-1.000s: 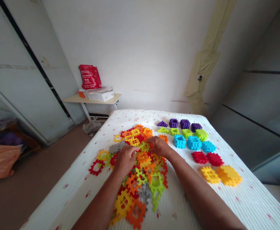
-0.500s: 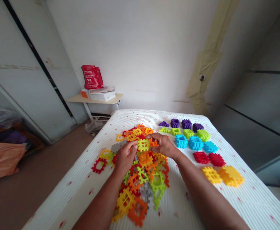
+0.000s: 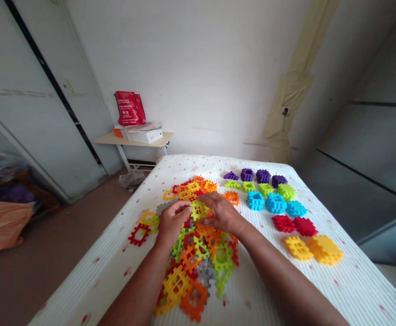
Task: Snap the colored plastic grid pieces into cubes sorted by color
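Observation:
A lime-green window-lattice building tile (image 3: pixel 198 210) is held up over the middle of the pile. My left hand (image 3: pixel 173 222) is closed, thumb and fingertips pinching the tile's left edge. My right hand (image 3: pixel 223 213) curls around its right side, fingers across the top edge and thumb lower down. Beneath and around both hands spreads a mixed pile of interlocking plastic tiles, with a yellow lattice tile (image 3: pixel 176 284) and an orange tile (image 3: pixel 195 299) at the near end. Off to the left lies a red square frame tile (image 3: pixel 139 234).
Sorted stacks stand at the right: purple (image 3: pixel 263 176), lime green (image 3: pixel 286 192), blue (image 3: pixel 275 203), red (image 3: pixel 305 226) and yellow (image 3: pixel 325 250). A side table (image 3: pixel 109 139) with a red bag (image 3: pixel 130 108) and a white box (image 3: pixel 145 135) stands by the wall.
Both hands and the lime-green tile have shifted slightly left and down. My right hand has come closer around the tile, uncovering an orange tile behind it.

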A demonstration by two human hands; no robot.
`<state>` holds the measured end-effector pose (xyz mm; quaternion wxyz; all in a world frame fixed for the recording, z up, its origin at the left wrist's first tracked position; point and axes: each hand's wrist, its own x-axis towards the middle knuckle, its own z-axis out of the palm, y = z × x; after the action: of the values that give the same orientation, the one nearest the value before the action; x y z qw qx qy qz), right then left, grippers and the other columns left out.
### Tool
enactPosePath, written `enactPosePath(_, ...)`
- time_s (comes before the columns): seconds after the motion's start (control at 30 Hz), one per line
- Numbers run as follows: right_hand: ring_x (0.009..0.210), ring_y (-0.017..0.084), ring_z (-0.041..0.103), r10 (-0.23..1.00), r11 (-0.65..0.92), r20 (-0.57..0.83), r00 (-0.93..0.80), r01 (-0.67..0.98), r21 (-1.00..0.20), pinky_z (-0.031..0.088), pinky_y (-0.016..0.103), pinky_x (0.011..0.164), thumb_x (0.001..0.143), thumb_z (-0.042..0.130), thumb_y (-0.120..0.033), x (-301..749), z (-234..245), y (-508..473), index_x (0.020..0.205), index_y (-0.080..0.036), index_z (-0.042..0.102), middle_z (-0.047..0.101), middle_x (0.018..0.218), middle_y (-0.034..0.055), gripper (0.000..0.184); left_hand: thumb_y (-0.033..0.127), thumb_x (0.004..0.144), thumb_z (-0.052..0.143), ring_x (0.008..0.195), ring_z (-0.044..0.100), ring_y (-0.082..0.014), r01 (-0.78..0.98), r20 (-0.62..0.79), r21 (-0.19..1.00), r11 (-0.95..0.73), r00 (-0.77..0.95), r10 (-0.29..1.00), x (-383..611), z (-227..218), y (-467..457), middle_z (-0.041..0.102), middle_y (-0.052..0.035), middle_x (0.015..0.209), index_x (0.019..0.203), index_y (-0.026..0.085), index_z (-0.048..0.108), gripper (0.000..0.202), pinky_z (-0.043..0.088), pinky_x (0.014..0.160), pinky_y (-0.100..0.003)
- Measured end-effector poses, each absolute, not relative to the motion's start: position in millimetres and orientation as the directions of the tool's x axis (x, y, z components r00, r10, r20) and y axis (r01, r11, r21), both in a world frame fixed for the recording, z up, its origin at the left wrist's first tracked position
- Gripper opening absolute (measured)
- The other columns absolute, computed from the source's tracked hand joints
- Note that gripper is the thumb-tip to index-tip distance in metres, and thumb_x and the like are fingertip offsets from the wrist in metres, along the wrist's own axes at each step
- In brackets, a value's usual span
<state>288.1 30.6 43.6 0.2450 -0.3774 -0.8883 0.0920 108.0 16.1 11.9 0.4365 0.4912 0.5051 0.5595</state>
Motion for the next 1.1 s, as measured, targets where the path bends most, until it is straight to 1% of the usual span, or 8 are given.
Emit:
enactPosePath(0.13, 0.102, 0.024, 0.050, 0.714, 0.692, 0.350, -0.606, 0.685, -0.226, 0.042, 0.038, 0.087, 0.070, 0.071, -0.030, 279.0, 49.1, 21.9, 0.119, -0.016, 0.053, 0.057, 0.111, 0.0122, 0.053, 0.035, 0.063, 0.068, 0.056, 0.054, -0.0095, 0.036, 0.123, 0.992, -0.120, -0.125, 0.984, 108.0, 11.4, 15.8, 0.063, 0.0010, 0.065, 0.084, 0.013, 0.067, 0.030, 0.043, 0.056, -0.020)
enactPosePath(0.33, 0.099, 0.022, 0.052, 0.771, 0.625, 0.321, -0.549, 0.749, -0.221, 0.044, 0.033, 0.082, 0.070, 0.070, -0.031, 295.9, 62.9, 35.9, 0.115, -0.018, 0.055, 0.057, 0.108, 0.0099, 0.050, 0.042, 0.066, 0.065, 0.067, 0.061, -0.0138, 0.028, 0.132, 0.991, -0.129, -0.133, 0.982, 108.6, 15.8, 14.3, 0.066, -0.0011, 0.071, 0.098, 0.014, 0.064, 0.042, 0.048, 0.065, -0.024)
enactPosePath(0.4, 0.101, 0.021, 0.052, 0.820, 0.552, 0.314, -0.479, 0.808, -0.208, 0.043, 0.032, 0.085, 0.070, 0.070, -0.028, 318.1, 72.4, 53.4, 0.116, -0.019, 0.055, 0.058, 0.109, 0.0091, 0.049, 0.043, 0.067, 0.064, 0.068, 0.063, -0.0152, 0.023, 0.121, 0.993, -0.119, -0.150, 0.981, 108.3, 17.6, 13.8, 0.066, -0.0016, 0.069, 0.099, 0.014, 0.063, 0.043, 0.048, 0.066, -0.025)
enactPosePath(0.47, 0.102, 0.020, 0.053, 0.886, 0.424, 0.273, -0.375, 0.894, -0.147, 0.042, 0.030, 0.086, 0.069, 0.070, -0.027, 346.4, 82.0, 75.0, 0.115, -0.018, 0.056, 0.059, 0.108, 0.0090, 0.048, 0.044, 0.066, 0.064, 0.070, 0.063, -0.0161, 0.023, 0.114, 0.993, -0.112, -0.164, 0.980, 107.8, 19.0, 13.6, 0.067, -0.0027, 0.070, 0.096, 0.013, 0.063, 0.043, 0.049, 0.066, -0.025)
enactPosePath(0.57, 0.101, 0.021, 0.055, 0.979, 0.172, 0.100, -0.176, 0.984, 0.045, 0.042, 0.028, 0.085, 0.073, 0.066, -0.032, 388.3, 89.9, 107.2, 0.119, -0.019, 0.054, 0.059, 0.113, 0.0096, 0.049, 0.043, 0.065, 0.064, 0.070, 0.064, -0.0165, 0.023, 0.104, 0.995, -0.102, -0.171, 0.980, 107.3, 20.2, 13.8, 0.068, -0.0037, 0.072, 0.095, 0.013, 0.063, 0.043, 0.049, 0.066, -0.025)
enactPosePath(0.67, 0.099, 0.024, 0.057, 0.996, 0.086, 0.019, -0.088, 0.991, 0.098, 0.044, 0.030, 0.081, 0.068, 0.070, -0.033, 417.5, 85.4, 129.9, 0.117, -0.020, 0.057, 0.060, 0.112, 0.0095, 0.052, 0.044, 0.064, 0.065, 0.070, 0.064, -0.0168, 0.023, 0.092, 0.996, -0.090, -0.170, 0.981, 106.8, 20.0, 14.4, 0.068, -0.0041, 0.073, 0.094, 0.013, 0.063, 0.042, 0.050, 0.066, -0.026)
enactPosePath(0.8, 0.098, 0.023, 0.059, 0.996, 0.063, -0.068, -0.055, 0.992, 0.112, 0.045, 0.030, 0.080, 0.065, 0.073, -0.032, 433.2, 69.6, 142.4, 0.112, -0.024, 0.060, 0.064, 0.109, 0.0057, 0.050, 0.045, 0.065, 0.065, 0.070, 0.064, -0.0171, 0.019, 0.100, 0.995, -0.098, -0.168, 0.981, 105.4, 17.5, 16.1, 0.068, -0.0039, 0.072, 0.094, 0.013, 0.063, 0.043, 0.050, 0.067, -0.026)
enactPosePath(1.1, 0.103, 0.024, 0.058, 0.987, 0.089, -0.142, -0.076, 0.992, 0.092, 0.045, 0.031, 0.083, 0.065, 0.073, -0.028, 437.6, 55.2, 148.0, 0.115, -0.021, 0.059, 0.061, 0.116, 0.0093, 0.053, 0.046, 0.064, 0.065, 0.070, 0.065, -0.0174, 0.024, 0.106, 0.994, -0.103, -0.164, 0.981, 105.8, 16.6, 17.3, 0.069, -0.0035, 0.071, 0.092, 0.014, 0.063, 0.042, 0.050, 0.065, -0.026)
